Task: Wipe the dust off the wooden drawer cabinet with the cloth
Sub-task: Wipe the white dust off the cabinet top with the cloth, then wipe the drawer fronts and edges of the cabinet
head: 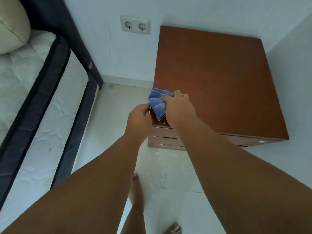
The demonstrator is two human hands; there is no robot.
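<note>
The wooden drawer cabinet (219, 78) stands in the room's corner, its reddish-brown top seen from above and its slatted drawer fronts visible below the front edge. A blue checked cloth (157, 103) is bunched over the cabinet's front left corner. My right hand (179, 107) grips the cloth from the right, fingers closed on its upper fold. My left hand (139, 120) pinches the cloth's left edge, just off the cabinet's corner. A few dark specks mark the top near its middle.
A bed with a white mattress (33, 92) and dark frame fills the left side. A double wall socket (135, 25) sits on the white wall left of the cabinet. White floor tiles (118, 115) lie between bed and cabinet, with my bare feet (136, 188) below.
</note>
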